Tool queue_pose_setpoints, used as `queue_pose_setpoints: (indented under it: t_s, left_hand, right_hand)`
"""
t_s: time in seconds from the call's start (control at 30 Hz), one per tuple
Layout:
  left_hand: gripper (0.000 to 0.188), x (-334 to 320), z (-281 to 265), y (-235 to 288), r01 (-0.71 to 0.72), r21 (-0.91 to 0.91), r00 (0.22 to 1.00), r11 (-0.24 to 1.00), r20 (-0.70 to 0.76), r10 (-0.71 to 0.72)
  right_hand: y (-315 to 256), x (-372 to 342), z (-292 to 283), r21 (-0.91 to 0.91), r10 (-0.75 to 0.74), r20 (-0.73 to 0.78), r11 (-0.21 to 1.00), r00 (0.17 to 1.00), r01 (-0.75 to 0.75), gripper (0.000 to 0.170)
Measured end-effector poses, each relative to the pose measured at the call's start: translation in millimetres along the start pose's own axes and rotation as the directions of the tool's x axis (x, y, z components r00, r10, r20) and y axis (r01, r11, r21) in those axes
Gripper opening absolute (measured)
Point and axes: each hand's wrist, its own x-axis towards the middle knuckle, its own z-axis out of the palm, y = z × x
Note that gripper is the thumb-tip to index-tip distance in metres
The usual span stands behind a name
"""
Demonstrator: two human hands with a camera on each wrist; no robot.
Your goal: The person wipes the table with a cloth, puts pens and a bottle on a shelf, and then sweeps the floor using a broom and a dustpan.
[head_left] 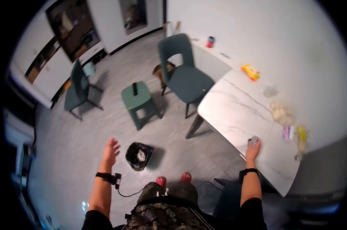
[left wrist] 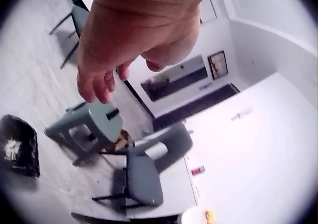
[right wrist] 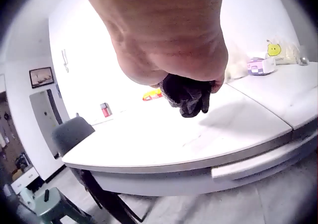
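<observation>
My right hand (head_left: 253, 151) grips a crumpled dark grey cloth (right wrist: 186, 94) over the near part of the white marbled table (head_left: 231, 103). In the right wrist view the cloth bunches out below the fingers, close over the tabletop. My left hand (head_left: 111, 151) is held out over the floor with nothing in it, its fingers loosely extended in the left wrist view. Just to its right in the head view stands a bin with a black liner (head_left: 131, 155), with pale crumpled waste inside.
Along the table's wall side lie a yellow toy car (head_left: 250, 72), a pale bag (head_left: 281, 113), a purple-and-white box (head_left: 287, 133) and a yellow-printed packet (head_left: 302, 134). A red can (head_left: 210, 42) stands farther back. A green stool (head_left: 136, 96) and dark chairs (head_left: 186, 80) stand on the floor.
</observation>
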Motion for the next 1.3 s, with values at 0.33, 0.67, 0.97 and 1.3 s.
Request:
queue_pose_setpoints:
  t_s: [0.33,0.67,0.97,1.3]
  left_hand:
    - [0.067,-103,-176,-17,-0.019,-0.215,0.880,0.976,-0.466,-0.086]
    - [0.060,-16,-358,-39,0.003,-0.334,0.903,0.942,-0.403,-0.146]
    - [0.038,76,-491,40,0.023,-0.333,0.929,0.943,-0.342,-0.143]
    - [0.037,262,-407,184,0.132,-0.157,0.991,0.979,0.022,-0.130]
  right_hand:
    - [-84,-7,65,-0.666,0.100,0.217,0.742,0.971,0.073,0.076]
    - [-164,-250,197,-0.113,-0.036,0.946,0.895,0.322,0.432,0.026]
    - [-177,-443,162,-0.480,0.546,0.814,0.825,0.198,-0.299,0.027]
    - [-285,-590,232,-0.794,0.833,0.532,0.426,-0.155,-0.434,0.031]
